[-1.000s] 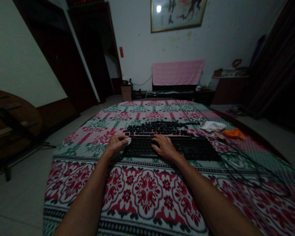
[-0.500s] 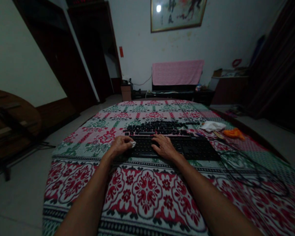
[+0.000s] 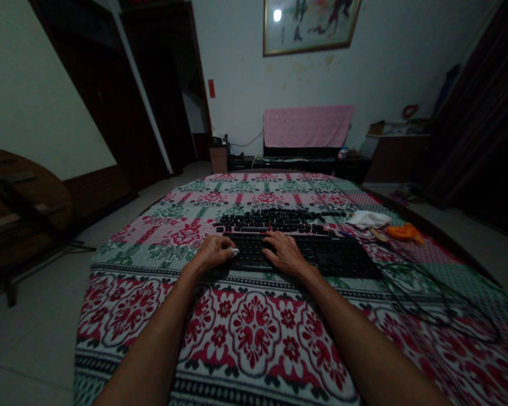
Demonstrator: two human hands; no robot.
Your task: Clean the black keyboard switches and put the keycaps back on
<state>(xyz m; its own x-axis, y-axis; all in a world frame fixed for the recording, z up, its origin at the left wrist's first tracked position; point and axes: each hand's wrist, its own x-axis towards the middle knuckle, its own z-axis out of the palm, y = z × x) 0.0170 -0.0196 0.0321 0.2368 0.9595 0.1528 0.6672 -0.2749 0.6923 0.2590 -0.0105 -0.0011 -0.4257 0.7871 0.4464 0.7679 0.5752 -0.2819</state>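
A black keyboard [image 3: 338,257] with its keycaps off lies across the patterned cloth in front of me. My left hand [image 3: 214,252] is over its left end, thumb and fingers pinched on a small white wad [image 3: 235,251], perhaps tissue or cotton. The wad is against the key bed, and most of it is hidden by the fingers. On the keyboard's middle rests my right hand [image 3: 283,252], fingers spread and holding nothing. Loose black keycaps [image 3: 275,217] are laid out in rows just behind the keyboard.
To the right lie a crumpled white cloth [image 3: 369,219], an orange cloth [image 3: 405,232] and a thin brush-like tool [image 3: 379,235]. The black cable [image 3: 444,304] loops over the tablecloth [image 3: 254,332] at the right. A folded round tabletop [image 3: 23,197] leans at the left.
My left hand has shifted slightly to the right along the keyboard with the white wad. My right hand stays in place on the keyboard. The view has tilted a little.
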